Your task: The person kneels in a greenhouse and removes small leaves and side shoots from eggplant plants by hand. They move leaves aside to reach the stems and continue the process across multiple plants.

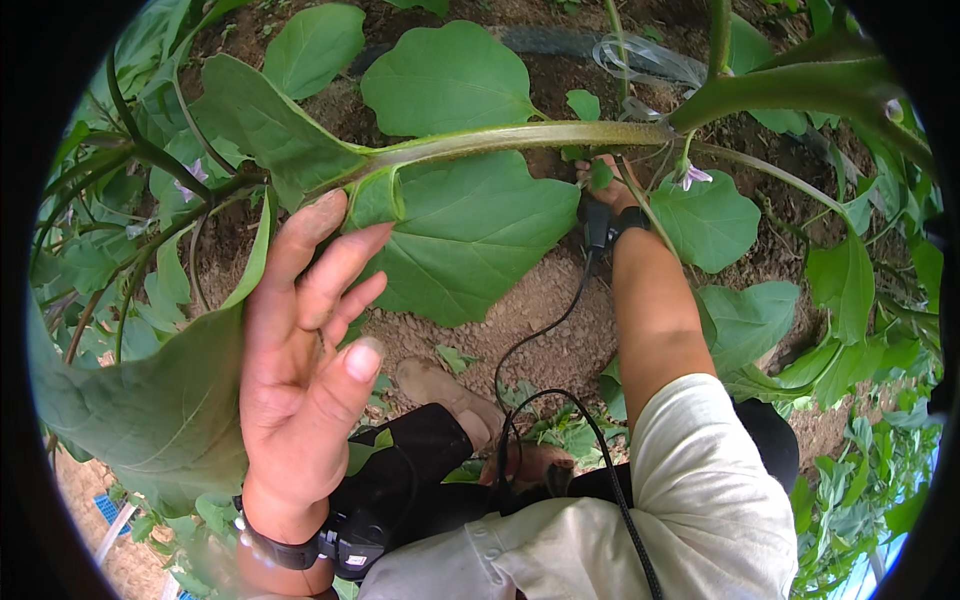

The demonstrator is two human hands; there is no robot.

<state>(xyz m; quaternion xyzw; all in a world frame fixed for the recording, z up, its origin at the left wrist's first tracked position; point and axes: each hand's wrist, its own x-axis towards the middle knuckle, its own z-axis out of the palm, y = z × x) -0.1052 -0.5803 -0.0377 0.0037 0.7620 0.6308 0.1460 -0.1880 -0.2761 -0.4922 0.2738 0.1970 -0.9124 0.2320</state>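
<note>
My left hand (311, 330) is raised at the left, palm up and fingers apart, its fingertips beside the thick eggplant stem (517, 137) and a curled leaf. A large eggplant leaf (465, 232) hangs under the stem, just right of those fingers. Another big leaf (165, 405) lies behind the wrist. My right hand (611, 184) reaches down below the stem near the plant's base, partly covered by a small leaf (601, 174); what its fingers touch cannot be made out. A purple eggplant flower (694, 177) hangs to the right of it. Both wrists wear black straps with devices.
A black cable (544, 330) runs from the right wrist past my body. Clear plastic twine (652, 60) is looped near the stem, above a dark hose (544, 41) on the soil. Thick branches (795, 90) cross at upper right. My shoe (446, 397) stands on the ground below.
</note>
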